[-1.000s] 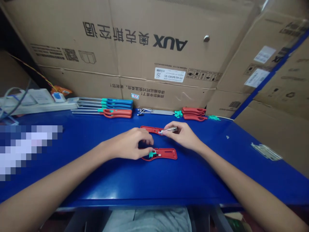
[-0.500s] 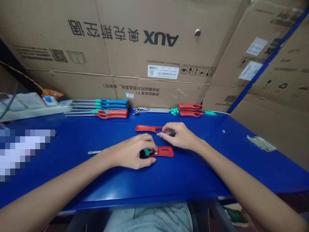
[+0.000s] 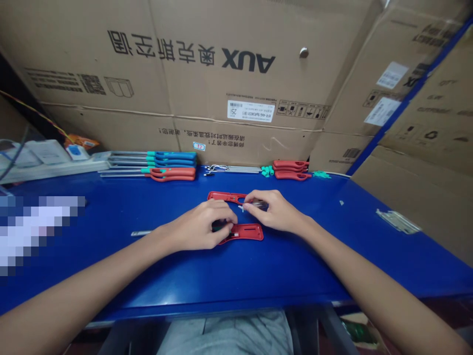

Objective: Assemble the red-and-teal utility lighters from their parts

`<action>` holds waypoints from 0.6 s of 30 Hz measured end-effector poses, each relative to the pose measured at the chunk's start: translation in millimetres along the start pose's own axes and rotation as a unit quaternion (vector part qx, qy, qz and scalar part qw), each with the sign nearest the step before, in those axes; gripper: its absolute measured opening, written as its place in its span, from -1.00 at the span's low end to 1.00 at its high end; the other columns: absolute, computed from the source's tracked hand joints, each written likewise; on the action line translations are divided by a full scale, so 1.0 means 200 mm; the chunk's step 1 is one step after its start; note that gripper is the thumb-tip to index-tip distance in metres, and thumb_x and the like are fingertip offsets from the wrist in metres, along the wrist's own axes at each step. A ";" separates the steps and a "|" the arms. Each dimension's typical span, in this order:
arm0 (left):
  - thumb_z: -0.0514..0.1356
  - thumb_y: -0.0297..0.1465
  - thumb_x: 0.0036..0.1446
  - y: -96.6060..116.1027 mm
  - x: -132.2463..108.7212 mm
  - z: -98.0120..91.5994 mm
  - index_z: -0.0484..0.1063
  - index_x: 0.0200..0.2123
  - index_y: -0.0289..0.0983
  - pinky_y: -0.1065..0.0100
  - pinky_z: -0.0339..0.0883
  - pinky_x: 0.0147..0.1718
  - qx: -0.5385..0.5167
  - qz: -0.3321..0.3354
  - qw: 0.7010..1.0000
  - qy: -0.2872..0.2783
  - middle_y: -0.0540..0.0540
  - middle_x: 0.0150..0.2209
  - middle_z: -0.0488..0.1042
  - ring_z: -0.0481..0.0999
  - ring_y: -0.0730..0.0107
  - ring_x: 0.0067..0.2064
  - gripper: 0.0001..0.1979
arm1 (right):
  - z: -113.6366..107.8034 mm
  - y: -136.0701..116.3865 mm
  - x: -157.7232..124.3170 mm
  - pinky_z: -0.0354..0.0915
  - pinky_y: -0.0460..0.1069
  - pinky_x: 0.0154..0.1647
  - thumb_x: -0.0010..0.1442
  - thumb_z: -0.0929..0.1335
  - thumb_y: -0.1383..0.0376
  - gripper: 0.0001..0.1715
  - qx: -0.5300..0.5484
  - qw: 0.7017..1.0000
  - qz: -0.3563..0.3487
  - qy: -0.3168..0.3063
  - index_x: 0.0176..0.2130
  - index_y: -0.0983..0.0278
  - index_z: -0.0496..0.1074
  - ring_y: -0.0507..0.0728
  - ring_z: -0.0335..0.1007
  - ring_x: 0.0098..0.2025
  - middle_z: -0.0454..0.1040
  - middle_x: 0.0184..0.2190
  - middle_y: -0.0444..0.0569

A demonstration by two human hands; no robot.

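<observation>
My left hand (image 3: 201, 224) bends over the red lighter handle half (image 3: 253, 231), its fingers closed on the shell's left end. Inside that shell are dark and green parts, mostly covered by the fingers. A metal tube (image 3: 140, 233) sticks out left from under my wrist. Pinched in my right hand (image 3: 275, 209) is a small clear lighter fuel tank (image 3: 262, 204) with a white tip pointing left. Just behind my hands lies the other red handle half (image 3: 221, 196), its right end partly covered by my right fingers.
Blue and red lighters (image 3: 172, 160) are stacked at the back left. Metal tubes with wires (image 3: 242, 169), green caps (image 3: 266, 171), red handle shells (image 3: 290, 170) and green triggers (image 3: 321, 174) line the cardboard wall (image 3: 192, 113). Flat metal strips (image 3: 399, 221) lie right; a power strip (image 3: 55, 170) left.
My left fingers have drawn together over the dark and green parts, and the handle half has shifted slightly left. My right hand still holds the tank, nearly in place.
</observation>
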State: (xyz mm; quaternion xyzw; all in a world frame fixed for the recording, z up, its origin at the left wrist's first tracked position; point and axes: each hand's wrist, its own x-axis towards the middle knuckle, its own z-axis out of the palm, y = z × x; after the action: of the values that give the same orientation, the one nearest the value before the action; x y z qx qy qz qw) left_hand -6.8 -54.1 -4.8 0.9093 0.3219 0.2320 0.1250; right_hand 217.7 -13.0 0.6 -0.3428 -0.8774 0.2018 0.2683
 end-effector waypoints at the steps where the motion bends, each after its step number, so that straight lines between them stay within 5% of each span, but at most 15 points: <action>1: 0.09 -0.49 0.17 0.00 0.00 0.00 0.49 -0.25 -0.27 0.36 0.29 -0.24 0.002 0.003 1.000 0.004 -0.05 -0.32 0.50 0.46 0.40 -0.30 -0.83 | 0.00 0.00 0.00 0.26 -0.08 -0.36 0.24 0.31 0.26 -0.82 0.002 1.000 -0.002 -0.001 -0.25 0.30 0.47 0.03 0.40 -0.41 0.54 -0.41 -0.06; 18: 0.11 -0.53 0.07 0.00 0.00 0.02 0.33 -0.30 -0.27 0.37 0.25 -0.26 0.039 0.014 0.999 0.032 0.01 -0.40 0.46 0.41 0.43 -0.38 -0.90 | 0.05 -0.04 -0.01 0.29 -0.05 -0.31 0.27 0.26 0.30 -0.82 -0.029 0.999 -0.040 0.000 -0.28 0.30 0.44 0.05 0.42 -0.38 0.54 -0.35 -0.02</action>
State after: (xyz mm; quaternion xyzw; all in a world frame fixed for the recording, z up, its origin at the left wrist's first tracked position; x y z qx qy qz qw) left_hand -5.8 -54.6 -8.7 0.9100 0.3217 0.2504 0.0758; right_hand 210.1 -21.0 -3.3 -0.3153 -0.8959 0.1651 0.2657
